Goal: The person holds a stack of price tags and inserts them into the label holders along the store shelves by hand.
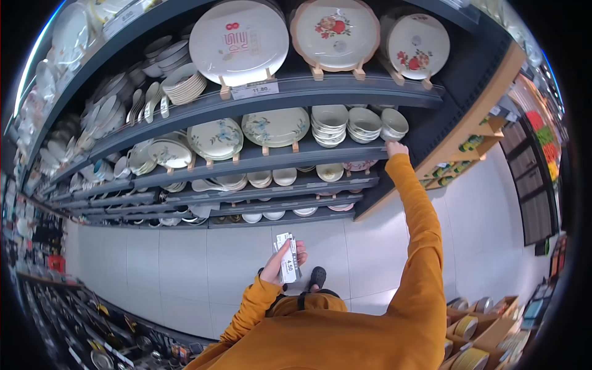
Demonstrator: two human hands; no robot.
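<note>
My left hand (285, 261) is wrapped round a stack of price tags (287, 265) at waist height; the top one reads 4.50. With the arm stretched out, my right hand (396, 148) reaches the front edge of the middle shelf (345, 154), at its right end. Its fingers look closed at that edge, but anything between them is too small to make out. Just above it sits a small stack of bowls (393, 125). More stacked bowls (364, 125) stand to the left of these, beside oval plates with a floral pattern (275, 127).
Large display plates (238, 42) lean on wooden stands on the shelf above, over a price label (255, 90) reading 11.80. A wooden end panel (459, 108) bounds the shelving on the right. Tiled floor (185, 253) lies below. Boxes of goods (487, 333) stand at lower right.
</note>
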